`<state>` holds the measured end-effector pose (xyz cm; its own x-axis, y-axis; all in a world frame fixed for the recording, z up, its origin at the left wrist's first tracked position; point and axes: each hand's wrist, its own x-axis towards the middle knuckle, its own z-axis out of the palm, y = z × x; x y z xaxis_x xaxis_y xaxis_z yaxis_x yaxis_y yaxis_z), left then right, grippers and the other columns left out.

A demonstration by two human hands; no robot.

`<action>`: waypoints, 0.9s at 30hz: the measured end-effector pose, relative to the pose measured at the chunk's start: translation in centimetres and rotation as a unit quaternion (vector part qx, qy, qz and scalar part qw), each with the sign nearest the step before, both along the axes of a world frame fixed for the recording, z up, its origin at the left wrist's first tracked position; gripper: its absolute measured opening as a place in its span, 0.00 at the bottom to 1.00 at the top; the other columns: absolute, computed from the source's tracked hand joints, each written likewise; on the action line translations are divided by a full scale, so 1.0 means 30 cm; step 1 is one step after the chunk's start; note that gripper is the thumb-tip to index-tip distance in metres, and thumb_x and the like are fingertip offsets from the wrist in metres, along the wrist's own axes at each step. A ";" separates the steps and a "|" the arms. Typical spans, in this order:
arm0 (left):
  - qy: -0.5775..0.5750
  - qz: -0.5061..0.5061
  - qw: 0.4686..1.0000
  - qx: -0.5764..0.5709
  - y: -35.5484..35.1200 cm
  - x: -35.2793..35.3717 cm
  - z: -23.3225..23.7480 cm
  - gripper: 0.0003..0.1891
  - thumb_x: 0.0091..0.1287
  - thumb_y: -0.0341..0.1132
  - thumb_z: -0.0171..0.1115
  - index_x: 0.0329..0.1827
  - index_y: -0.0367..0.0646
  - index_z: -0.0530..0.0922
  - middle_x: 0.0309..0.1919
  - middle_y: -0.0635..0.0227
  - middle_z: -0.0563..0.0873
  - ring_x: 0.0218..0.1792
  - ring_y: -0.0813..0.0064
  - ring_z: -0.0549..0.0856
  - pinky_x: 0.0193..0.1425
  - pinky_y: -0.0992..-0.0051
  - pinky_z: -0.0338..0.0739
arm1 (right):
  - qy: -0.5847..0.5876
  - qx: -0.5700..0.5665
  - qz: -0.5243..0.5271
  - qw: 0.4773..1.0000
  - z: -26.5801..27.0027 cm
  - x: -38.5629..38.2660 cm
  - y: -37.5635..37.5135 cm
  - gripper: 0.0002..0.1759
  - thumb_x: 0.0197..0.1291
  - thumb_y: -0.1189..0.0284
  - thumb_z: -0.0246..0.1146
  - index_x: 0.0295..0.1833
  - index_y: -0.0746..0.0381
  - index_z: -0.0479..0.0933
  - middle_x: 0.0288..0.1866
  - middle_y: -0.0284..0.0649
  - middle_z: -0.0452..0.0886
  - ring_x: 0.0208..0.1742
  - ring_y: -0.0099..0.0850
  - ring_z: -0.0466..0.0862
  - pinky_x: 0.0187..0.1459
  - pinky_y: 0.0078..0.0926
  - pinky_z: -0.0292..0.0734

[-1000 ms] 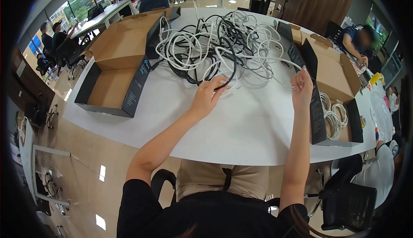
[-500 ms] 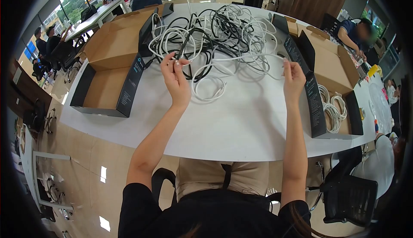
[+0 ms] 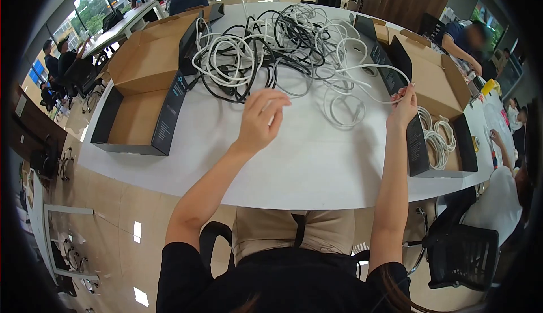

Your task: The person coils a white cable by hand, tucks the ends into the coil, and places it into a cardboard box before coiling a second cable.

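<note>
My right hand (image 3: 403, 106) is closed on a white cable (image 3: 376, 65), pinching it beside the right-hand box. From the fingers the cable arcs back left to a tangled pile of black and white cables (image 3: 302, 38) at the table's far side. My left hand (image 3: 260, 121) hovers over the table in front of the pile, fingers loosely curved and apart, with nothing visible in it. A loose loop of white cable (image 3: 338, 123) lies on the table between my two hands.
An open cardboard box (image 3: 161, 115) stands on the left of the white table (image 3: 271, 183). Another open box (image 3: 418, 143), on the right, contains coiled white cables (image 3: 436, 149). Beyond it, a person (image 3: 461, 44) leans over a table; a mesh chair (image 3: 464, 259) stands lower right.
My left hand has let go of the white cable and come nearer, toward the middle. My right hand has moved right with the cable, and the loose loop has shifted right.
</note>
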<state>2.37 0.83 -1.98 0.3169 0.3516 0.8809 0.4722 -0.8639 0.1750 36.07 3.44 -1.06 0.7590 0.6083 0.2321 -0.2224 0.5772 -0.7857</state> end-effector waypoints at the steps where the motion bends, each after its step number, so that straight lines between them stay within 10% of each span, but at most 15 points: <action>1: 0.022 -0.024 0.999 -0.036 0.001 0.008 -0.012 0.10 0.55 0.21 0.56 0.40 0.41 0.78 0.45 0.63 0.79 0.45 0.64 0.77 0.51 0.69 0.69 | 0.011 -0.008 0.006 1.000 -0.003 -0.001 0.002 0.19 0.63 0.58 0.58 0.25 0.58 0.69 0.21 0.29 0.70 0.20 0.17 0.68 0.23 0.15 0.64; 12: -0.006 -0.065 0.945 -0.320 0.001 0.046 -0.073 0.18 0.66 0.33 0.54 0.57 0.36 0.70 0.50 0.58 0.78 0.52 0.66 0.78 0.56 0.72 0.70 | -0.172 0.102 0.180 0.963 0.066 -0.153 -0.057 0.13 0.65 0.67 0.55 0.28 0.60 0.68 0.23 0.30 0.68 0.24 0.17 0.65 0.29 0.15 0.60; 18: -0.169 -0.223 0.783 -0.555 0.050 0.023 -0.118 0.23 0.73 0.43 0.40 0.65 0.39 0.63 0.59 0.62 0.74 0.58 0.71 0.73 0.62 0.71 0.65 | -0.317 0.040 0.131 0.939 0.063 -0.173 -0.062 0.12 0.59 0.74 0.61 0.24 0.63 0.68 0.20 0.27 0.65 0.25 0.14 0.62 0.27 0.14 0.55; 27: -0.016 -0.327 0.812 -0.483 0.009 0.039 -0.071 0.32 0.58 0.40 0.52 0.66 0.36 0.61 0.65 0.60 0.65 0.67 0.67 0.64 0.69 0.67 0.54 | -0.309 -0.041 0.172 0.934 0.027 -0.212 -0.039 0.17 0.64 0.67 0.58 0.23 0.59 0.67 0.19 0.27 0.65 0.21 0.15 0.64 0.25 0.15 0.61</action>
